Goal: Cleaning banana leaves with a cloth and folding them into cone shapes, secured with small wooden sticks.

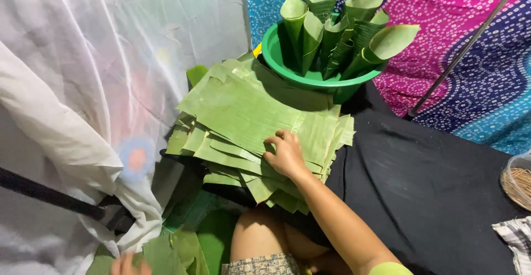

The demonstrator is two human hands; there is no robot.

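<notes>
My right hand (286, 154) lies palm down on the stack of cut banana leaves (249, 120), fingers curled at a top sheet's edge, no firm grip evident. My left hand (126, 265), at 7 o'clock, is blurred among leaf scraps (171, 253); grip undeterminable. Green basin (287, 67) with rolled leaf cones (332, 26) stands at 1 o'clock.

We see leaf stack (243, 114) at frame centre | basin (310, 76) of leaf cones (343, 31) behind it, upper centre | sticks (517, 186) at right edge | right hand (285, 153) on stack.
</notes>
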